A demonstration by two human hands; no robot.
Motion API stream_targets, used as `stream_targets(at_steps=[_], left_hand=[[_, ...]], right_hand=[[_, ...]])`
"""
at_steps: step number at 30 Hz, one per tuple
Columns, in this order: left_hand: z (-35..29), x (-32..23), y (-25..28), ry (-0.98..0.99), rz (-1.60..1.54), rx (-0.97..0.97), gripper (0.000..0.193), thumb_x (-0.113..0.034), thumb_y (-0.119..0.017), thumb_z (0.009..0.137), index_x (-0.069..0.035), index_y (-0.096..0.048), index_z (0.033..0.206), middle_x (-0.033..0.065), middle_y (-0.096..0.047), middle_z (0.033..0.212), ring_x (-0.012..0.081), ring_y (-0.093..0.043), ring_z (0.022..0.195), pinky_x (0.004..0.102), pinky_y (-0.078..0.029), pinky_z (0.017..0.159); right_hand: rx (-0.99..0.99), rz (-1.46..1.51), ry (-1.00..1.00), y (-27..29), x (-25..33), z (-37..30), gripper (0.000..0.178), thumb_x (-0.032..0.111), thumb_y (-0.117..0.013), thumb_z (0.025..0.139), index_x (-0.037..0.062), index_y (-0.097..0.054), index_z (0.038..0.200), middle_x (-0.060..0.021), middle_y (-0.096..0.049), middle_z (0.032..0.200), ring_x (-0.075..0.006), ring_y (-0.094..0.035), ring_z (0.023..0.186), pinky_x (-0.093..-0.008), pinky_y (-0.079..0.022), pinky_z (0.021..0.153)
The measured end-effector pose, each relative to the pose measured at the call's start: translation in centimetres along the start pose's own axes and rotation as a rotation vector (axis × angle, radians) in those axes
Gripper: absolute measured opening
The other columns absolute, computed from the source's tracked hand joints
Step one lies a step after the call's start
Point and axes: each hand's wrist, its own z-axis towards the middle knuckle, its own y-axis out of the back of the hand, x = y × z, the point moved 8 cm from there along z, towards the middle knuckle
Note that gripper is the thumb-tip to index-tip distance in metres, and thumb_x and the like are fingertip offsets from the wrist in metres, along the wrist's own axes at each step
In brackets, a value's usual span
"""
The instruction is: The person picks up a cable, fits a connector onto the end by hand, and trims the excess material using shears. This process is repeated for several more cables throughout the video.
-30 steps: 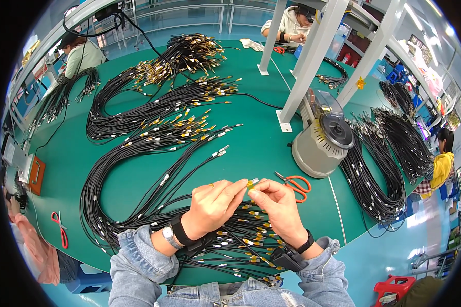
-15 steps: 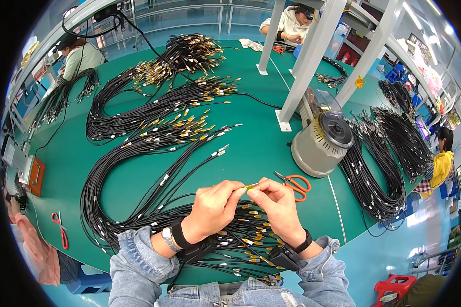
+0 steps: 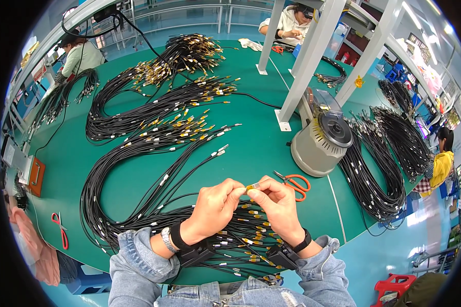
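Note:
My left hand (image 3: 215,207) and my right hand (image 3: 276,204) meet above the near edge of the green table (image 3: 261,148). Together they pinch the yellow-taped metal end of a black cable (image 3: 251,187) between their fingertips. Under both hands lies a heap of black cables with yellow-taped ends (image 3: 241,240). Both wrists wear black bands, and the sleeves are blue denim.
Orange-handled scissors (image 3: 294,182) lie just right of my hands. A grey round tape dispenser (image 3: 322,138) stands beyond them beside white posts (image 3: 305,61). Bundles of black cables (image 3: 153,117) cover the table's left and far side, more (image 3: 384,169) on the right. Red scissors (image 3: 59,230) lie far left. Other people work around.
My fingers have shifted slightly on the cable end, with the hands staying in the same place. Nothing else on the table has moved.

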Motion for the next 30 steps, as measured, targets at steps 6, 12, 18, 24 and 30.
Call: stream_targets(at_steps=[6,12,18,24,30], left_hand=[[0.3,0.5,-0.1,0.088,-0.147,0.106,0.015,-0.009,-0.053,0.091,0.0,-0.058,0.08,0.0011,-0.047,0.05,0.0074,-0.043,0.043,0.0239,-0.032,0.04],[0.4,0.4,-0.1,0.105,-0.172,0.157,0.016,-0.011,-0.053,0.091,0.0,-0.059,0.081,0.0008,-0.046,0.049,0.007,-0.042,0.043,0.0241,-0.031,0.04],[0.3,0.8,-0.2,0.136,-0.204,0.189,0.019,-0.013,-0.052,0.092,0.0,-0.059,0.081,-0.0004,-0.046,0.049,0.006,-0.042,0.043,0.0228,-0.031,0.04],[0.0,1.7,-0.9,0.346,-0.439,0.319,0.025,-0.02,-0.047,0.096,-0.001,-0.058,0.082,-0.003,-0.046,0.051,0.0043,-0.036,0.042,0.0205,-0.028,0.04],[-1.3,2.0,-2.8,0.564,-0.839,0.554,0.033,-0.029,-0.044,0.097,-0.002,-0.056,0.082,-0.005,-0.041,0.053,0.0033,-0.029,0.042,0.0193,-0.023,0.04]], right_hand=[[-0.008,-0.136,0.125,-0.1,0.9,0.1,0.008,0.004,-0.065,0.082,-0.0024,-0.062,0.082,-0.0029,-0.055,0.078,-0.009,-0.05,0.07,-0.022,-0.042,0.066],[0.015,-0.304,0.188,0.1,1.1,0.1,0.003,-0.001,-0.062,0.082,-0.0029,-0.06,0.083,-0.0037,-0.057,0.079,-0.0103,-0.055,0.072,-0.0229,-0.045,0.065],[-0.024,-0.252,0.117,0.2,0.9,0.2,0.01,0.007,-0.067,0.081,-0.002,-0.063,0.082,-0.0033,-0.057,0.078,-0.0087,-0.053,0.068,-0.0217,-0.043,0.065],[0.021,-0.063,0.081,-0.2,0.3,0.4,0.009,0.006,-0.065,0.082,-0.0016,-0.062,0.087,-0.0037,-0.056,0.082,-0.0101,-0.054,0.071,-0.0232,-0.044,0.069],[0.178,0.238,0.034,-1.0,-1.1,0.5,0.008,0.004,-0.063,0.083,-0.0001,-0.062,0.09,-0.0046,-0.056,0.087,-0.0116,-0.055,0.079,-0.025,-0.045,0.072]])
